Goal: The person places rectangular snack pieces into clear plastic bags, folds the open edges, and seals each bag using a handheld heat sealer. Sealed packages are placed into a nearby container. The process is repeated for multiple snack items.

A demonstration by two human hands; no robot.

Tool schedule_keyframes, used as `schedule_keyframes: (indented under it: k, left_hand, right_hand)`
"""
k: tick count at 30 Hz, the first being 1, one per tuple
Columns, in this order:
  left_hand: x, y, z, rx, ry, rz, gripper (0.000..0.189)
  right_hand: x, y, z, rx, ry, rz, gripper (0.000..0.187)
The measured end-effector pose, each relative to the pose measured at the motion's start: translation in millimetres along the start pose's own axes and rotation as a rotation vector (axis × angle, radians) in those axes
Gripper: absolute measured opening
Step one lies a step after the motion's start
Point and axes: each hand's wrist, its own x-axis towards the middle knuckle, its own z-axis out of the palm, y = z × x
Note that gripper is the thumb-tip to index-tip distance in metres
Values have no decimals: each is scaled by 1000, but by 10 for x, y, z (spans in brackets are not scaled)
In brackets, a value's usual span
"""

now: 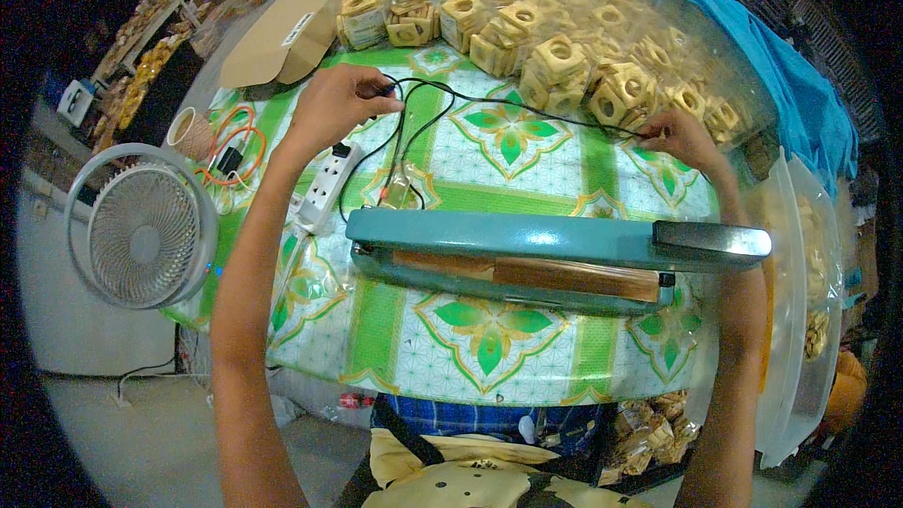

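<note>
My left hand [346,100] grips one part of a black power cord [508,100] above the white power strip [329,183]. Farther right, my right hand [677,137] pinches the same cord, which stretches between both hands with loops hanging near the left one. Below the cord lies a teal hand impulse sealer [501,229], its long arm raised slightly over the base and its black handle [709,238] pointing right. A brown strip covers the sealing bed. What exactly sits inside my left fist is partly hidden by the fingers.
Clear packs of yellow crackers with holes [557,60] crowd the back of the table. A brown cardboard piece [282,35] lies back left. At left are a round fan [144,240], a cup [189,128] and an orange cable [257,137]. Plastic bins [790,296] stand at right.
</note>
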Motion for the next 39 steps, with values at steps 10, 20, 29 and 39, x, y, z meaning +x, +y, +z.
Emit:
schedule_keyframes:
  k: [10, 20, 29, 39]
  left_hand:
    - [-433, 505, -268, -252, -2, 197, 30]
    - [-705, 573, -507, -58, 575, 342, 25]
    - [-2006, -544, 274, -132, 618, -342, 31]
    - [-1462, -947, 565, -95, 332, -285, 47]
  right_hand:
    - [584, -1547, -636, 503, -655, -305, 36]
    - [937, -2482, -417, 507, -413, -289, 33]
    - [1060, -1934, -811, 513, -218, -49, 30]
    - [1039, -1954, -663, 400, -288, -72, 32]
